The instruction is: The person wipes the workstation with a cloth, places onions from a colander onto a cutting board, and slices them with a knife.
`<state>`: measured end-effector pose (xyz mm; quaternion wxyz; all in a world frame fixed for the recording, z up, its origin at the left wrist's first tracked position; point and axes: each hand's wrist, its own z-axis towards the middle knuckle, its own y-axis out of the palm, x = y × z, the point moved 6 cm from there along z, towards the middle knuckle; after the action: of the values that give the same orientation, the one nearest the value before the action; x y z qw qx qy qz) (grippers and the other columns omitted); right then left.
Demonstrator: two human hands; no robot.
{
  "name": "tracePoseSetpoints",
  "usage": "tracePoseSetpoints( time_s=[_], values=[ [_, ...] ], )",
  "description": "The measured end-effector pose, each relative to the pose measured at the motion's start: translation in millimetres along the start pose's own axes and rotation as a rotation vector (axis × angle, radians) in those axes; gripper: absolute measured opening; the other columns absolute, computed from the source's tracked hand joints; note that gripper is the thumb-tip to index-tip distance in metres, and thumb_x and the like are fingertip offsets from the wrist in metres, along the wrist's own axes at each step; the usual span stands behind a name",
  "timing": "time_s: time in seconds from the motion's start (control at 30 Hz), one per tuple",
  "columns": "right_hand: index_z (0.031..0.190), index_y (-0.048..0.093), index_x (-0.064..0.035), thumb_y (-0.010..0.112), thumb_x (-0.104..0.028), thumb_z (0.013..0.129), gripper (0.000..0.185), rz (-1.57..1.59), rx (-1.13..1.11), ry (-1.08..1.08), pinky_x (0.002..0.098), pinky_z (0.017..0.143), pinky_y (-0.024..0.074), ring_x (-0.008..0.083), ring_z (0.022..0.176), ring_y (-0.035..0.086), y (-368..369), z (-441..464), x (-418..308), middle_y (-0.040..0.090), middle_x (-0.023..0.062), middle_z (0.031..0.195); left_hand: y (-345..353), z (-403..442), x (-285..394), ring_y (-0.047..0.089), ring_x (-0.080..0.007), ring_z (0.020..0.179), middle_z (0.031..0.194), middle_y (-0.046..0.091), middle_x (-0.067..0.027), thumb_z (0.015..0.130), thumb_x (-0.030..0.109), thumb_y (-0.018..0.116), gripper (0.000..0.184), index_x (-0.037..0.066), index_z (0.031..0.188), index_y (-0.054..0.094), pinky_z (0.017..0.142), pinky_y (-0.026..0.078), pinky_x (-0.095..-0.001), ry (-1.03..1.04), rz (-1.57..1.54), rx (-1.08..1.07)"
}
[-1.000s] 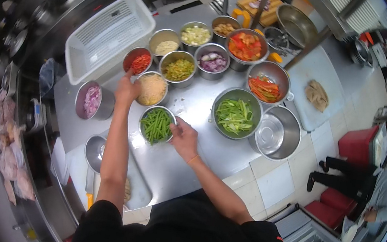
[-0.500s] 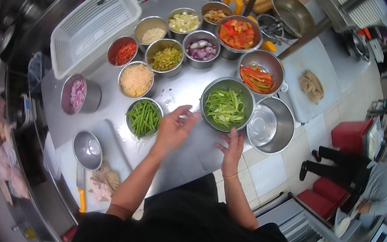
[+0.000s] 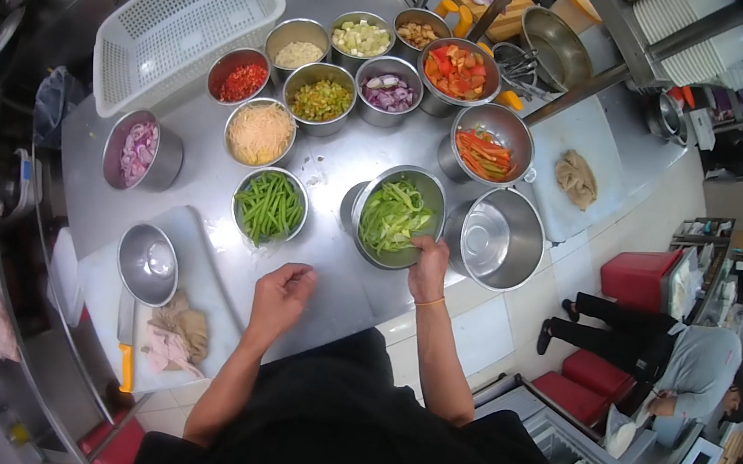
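Observation:
My right hand [image 3: 429,271] grips the near rim of a steel bowl [image 3: 441,206], thumb over the edge. Green vegetable strips [image 3: 395,216] fill its bottom. The bowl leans toward me, and its outer left wall shows. My left hand [image 3: 281,300] is over the front of the steel table, fingers curled in and nothing visible in them. Closest to it stands a bowl of cut green beans [image 3: 269,207]. Right of the gripped bowl is a bare steel pot [image 3: 497,239], and behind it a bowl of red and orange pepper strips [image 3: 484,155].
Several steel containers stand farther back, including diced tomatoes [image 3: 455,72] and red onion [image 3: 389,92]. A white plastic basket [image 3: 186,27] is at the back left. At the front left, a yellow-handled knife [image 3: 126,349] lies on a cutting board [image 3: 200,254]. Another person [image 3: 697,367] stands right.
My right hand has closed on the rim of the bowl of green strips, which now tilts and sits farther left. My left hand has drawn back toward me and its fingers have curled.

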<state>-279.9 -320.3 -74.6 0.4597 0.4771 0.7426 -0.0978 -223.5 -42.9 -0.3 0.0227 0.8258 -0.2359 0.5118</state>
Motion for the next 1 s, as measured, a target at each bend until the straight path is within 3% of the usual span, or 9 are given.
tracePoseSetpoints(
  time_s=[0.07,0.33,0.43,0.53,0.57,0.67,0.73,0.83,1.0],
  values=[
    [0.112,0.056,0.0035,0.056,0.0,0.08,0.032,0.033,0.004,0.021,0.0398,0.08,0.0556,0.0259,0.092,0.066,17.3,-13.0,-8.2,0.063,0.0137,0.104,0.0,-2.5,-7.6,0.063,-0.0102,0.071,0.082,0.069,-0.0064,0.096,0.021,0.067,0.029,-0.005,0.109,0.069,0.065,0.051,-0.025,0.004,-0.038,-0.036],
    [0.112,0.055,0.0021,0.057,-0.009,0.083,0.031,-0.228,0.044,-0.051,0.0367,0.062,0.0569,0.0261,0.072,0.066,52.4,29.1,-32.7,0.064,0.0154,0.092,-11.9,-8.2,-8.5,0.059,-0.0088,0.065,0.075,0.068,-0.0058,0.093,0.019,0.069,0.024,-0.004,0.1,0.071,0.062,0.048,-0.0254,0.186,-0.056,-0.032],
    [0.115,0.054,0.0016,0.056,-0.011,0.086,0.032,-0.159,0.012,-0.03,0.0367,0.065,0.0578,0.0268,0.078,0.067,70.1,38.5,-42.0,0.065,0.0159,0.099,-29.2,-4.7,-22.8,0.06,-0.0102,0.065,0.072,0.066,-0.0056,0.094,0.02,0.068,0.024,-0.003,0.1,0.07,0.061,0.048,-0.0265,0.066,-0.216,0.014],
    [0.123,0.052,0.0021,0.059,-0.02,0.09,0.04,-0.098,-0.018,-0.025,0.0391,0.068,0.0578,0.0278,0.087,0.068,77.1,37.4,-45.1,0.062,0.0175,0.116,-57.6,1.3,-28.5,0.064,-0.0123,0.069,0.082,0.066,-0.0062,0.097,0.02,0.065,0.026,-0.002,0.11,0.065,0.058,0.049,-0.0253,0.108,-0.302,0.227],
    [0.125,0.051,0.0014,0.06,-0.022,0.091,0.042,-0.087,-0.05,-0.035,0.0395,0.07,0.0575,0.0278,0.09,0.067,78.5,35.3,-46.2,0.06,0.0165,0.121,-64.7,10.6,-35.4,0.063,-0.0138,0.066,0.088,0.065,-0.0087,0.098,0.025,0.064,0.041,-0.002,0.128,0.055,0.054,0.048,-0.025,0.18,-0.285,0.316],
    [0.13,0.049,-0.0006,0.061,-0.03,0.095,0.047,-0.06,-0.112,-0.076,0.0398,0.075,0.0565,0.0276,0.095,0.066,82.6,2.3,-48.1,0.054,0.0136,0.132,-74.8,22.0,-12.7,0.065,-0.0169,0.068,0.095,0.066,-0.0129,0.098,0.028,0.063,0.053,0.0,0.14,0.044,0.058,0.052,-0.028,-0.005,-0.309,0.343],
    [0.13,0.05,-0.0018,0.062,-0.034,0.096,0.049,-0.065,-0.115,-0.122,0.0389,0.076,0.056,0.0272,0.095,0.067,74.8,-19.9,-42.7,0.052,0.0116,0.135,-64.0,50.5,-22.7,0.067,-0.0192,0.067,0.096,0.067,-0.0151,0.101,0.027,0.057,0.056,0.001,0.147,0.035,0.054,0.052,-0.0284,-0.023,-0.365,0.181],
    [0.124,0.055,-0.0018,0.062,-0.032,0.098,0.041,-0.168,0.012,-0.174,0.0363,0.075,0.0551,0.0244,0.094,0.067,56.5,-54.6,-25.2,0.057,0.0092,0.128,-46.8,73.1,-24.1,0.069,-0.0205,0.066,0.092,0.068,-0.0159,0.102,0.021,0.052,0.052,0.0,0.147,0.037,0.053,0.055,-0.0291,0.004,-0.497,0.12],
    [0.109,0.064,-0.0026,0.06,-0.027,0.1,0.027,-0.309,-0.055,-0.121,0.0324,0.07,0.0542,0.0187,0.088,0.067,35.7,-85.6,9.5,0.065,0.0065,0.11,-34.2,93.1,-18.4,0.066,-0.0204,0.066,0.094,0.066,-0.0159,0.099,0.032,0.06,0.059,-0.001,0.145,0.041,0.055,0.054,-0.0295,0.047,-0.371,0.182]
  ],
)
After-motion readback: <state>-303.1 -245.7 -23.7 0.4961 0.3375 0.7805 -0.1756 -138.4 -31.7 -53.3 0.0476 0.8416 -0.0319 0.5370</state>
